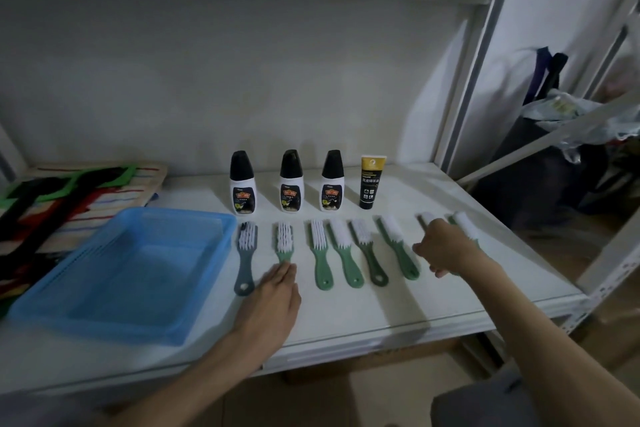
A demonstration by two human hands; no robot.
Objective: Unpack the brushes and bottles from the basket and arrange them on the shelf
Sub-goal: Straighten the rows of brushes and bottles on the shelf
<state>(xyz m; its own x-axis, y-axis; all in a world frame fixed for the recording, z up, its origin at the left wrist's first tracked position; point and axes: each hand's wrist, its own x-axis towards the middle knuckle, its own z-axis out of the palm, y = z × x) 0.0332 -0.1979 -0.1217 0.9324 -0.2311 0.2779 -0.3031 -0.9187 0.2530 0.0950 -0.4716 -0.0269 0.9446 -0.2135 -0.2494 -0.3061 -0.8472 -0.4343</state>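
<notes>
A white metal shelf [346,316] ran across the view, seen from above by the person working at it. At its far left lay a folded striped cloth [104,191] with black and green shapes on top. Just right of that sat a shallow blue plastic basket [194,288], with nothing visible inside it.

Behind the basket's right end, three white bottles with black caps stood upright in a row: the left bottle [242,184], the middle bottle [292,182] and the right bottle [331,182]. Beside them stood a black tube [370,184] with a gold top.

In front of the bottles, a row of brushes lay flat with white bristles pointing to the back wall. First came a grey brush [245,253], then the second brush [284,241], green-handled. The left hand [273,302] lay flat, palm down, fingers together and straight, covering the lower handle of that second brush without gripping it. Four more green brushes followed: the third [320,253], fourth [346,253], fifth [369,253] and sixth [398,246].

The right hand [446,246] rested knuckles up over the seventh brush [426,218], of which only the bristle tip showed; whether the fingers were clamped on it could not be made out. The eighth brush [465,224] lay just beside that hand.
</notes>
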